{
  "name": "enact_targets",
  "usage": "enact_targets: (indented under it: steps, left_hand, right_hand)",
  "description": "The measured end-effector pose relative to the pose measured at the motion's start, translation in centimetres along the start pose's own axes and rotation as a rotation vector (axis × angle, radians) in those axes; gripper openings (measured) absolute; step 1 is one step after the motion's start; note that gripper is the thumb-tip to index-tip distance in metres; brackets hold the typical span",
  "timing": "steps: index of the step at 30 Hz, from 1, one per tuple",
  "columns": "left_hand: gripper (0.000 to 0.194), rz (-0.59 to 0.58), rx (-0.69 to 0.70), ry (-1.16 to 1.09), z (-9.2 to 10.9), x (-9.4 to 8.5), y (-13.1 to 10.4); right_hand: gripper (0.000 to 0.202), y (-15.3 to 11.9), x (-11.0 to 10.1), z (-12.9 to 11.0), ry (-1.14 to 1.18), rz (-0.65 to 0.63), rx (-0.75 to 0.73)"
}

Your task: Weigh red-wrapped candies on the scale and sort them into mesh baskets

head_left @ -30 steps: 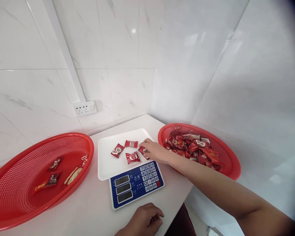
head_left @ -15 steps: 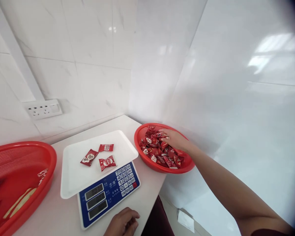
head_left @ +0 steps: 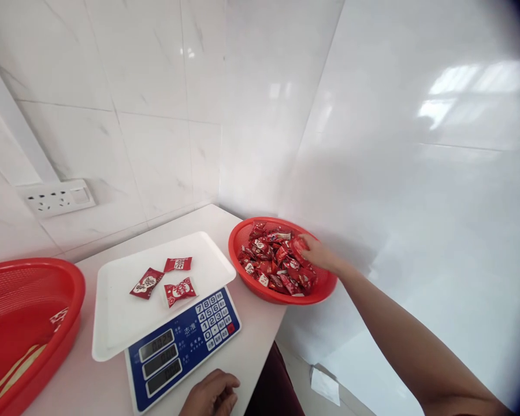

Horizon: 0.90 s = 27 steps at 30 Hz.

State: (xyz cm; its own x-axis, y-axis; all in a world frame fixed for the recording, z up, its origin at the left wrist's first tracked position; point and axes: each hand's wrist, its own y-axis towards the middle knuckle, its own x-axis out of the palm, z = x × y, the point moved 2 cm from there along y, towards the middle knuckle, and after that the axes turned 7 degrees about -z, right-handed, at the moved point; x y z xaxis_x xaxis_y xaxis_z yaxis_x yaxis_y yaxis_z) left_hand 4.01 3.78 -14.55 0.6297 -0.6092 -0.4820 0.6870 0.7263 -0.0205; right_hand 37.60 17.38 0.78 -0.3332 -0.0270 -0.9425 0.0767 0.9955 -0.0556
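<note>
My right hand [head_left: 315,253] reaches into the red basket [head_left: 268,296] at the right, its fingers closed on a red candy packet [head_left: 299,247] just over the pile. Many small red wrapped candies [head_left: 281,267] fill this basket. Loosely bent, my left hand [head_left: 210,394] rests at the table's front, below the scale, with a gap between its fingers and nothing seen in them. The blue digital scale [head_left: 186,346] carries a white tray [head_left: 117,315]. Three red packets lie apart on the tray: one left [head_left: 147,283], one at the back [head_left: 178,264] and one in front [head_left: 180,290].
A second red basket [head_left: 71,323] stands at the left edge, holding a printed packet and pale strips. The white table [head_left: 260,323] meets tiled walls in the corner. A socket panel [head_left: 58,197] is on the left wall. White paper [head_left: 325,386] lies on the floor.
My right hand has drawn back slightly toward the basket's right side, and a red packet now shows in its fingers. The view has shifted a little. My left hand stays in place.
</note>
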Motion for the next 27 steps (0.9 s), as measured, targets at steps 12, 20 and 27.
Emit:
enact_targets:
  steps: [12,20,27]
  left_hand:
    - [0.024,0.055,-0.088,0.006,2.1,-0.4,-0.8]
    - [0.024,0.047,-0.111,0.011,2.2,-0.3,-1.0]
    - [0.024,0.069,-0.088,-0.008,2.3,-0.4,-1.1]
  right_hand:
    - [0.059,-0.8,5.0,-15.9,0.579,-0.17,-0.419]
    - [0.056,-4.1,9.4,-21.5,0.183,-0.378,-0.748]
    - [0.052,-3.7,11.5,-24.3,0.019,-0.434,-0.846]
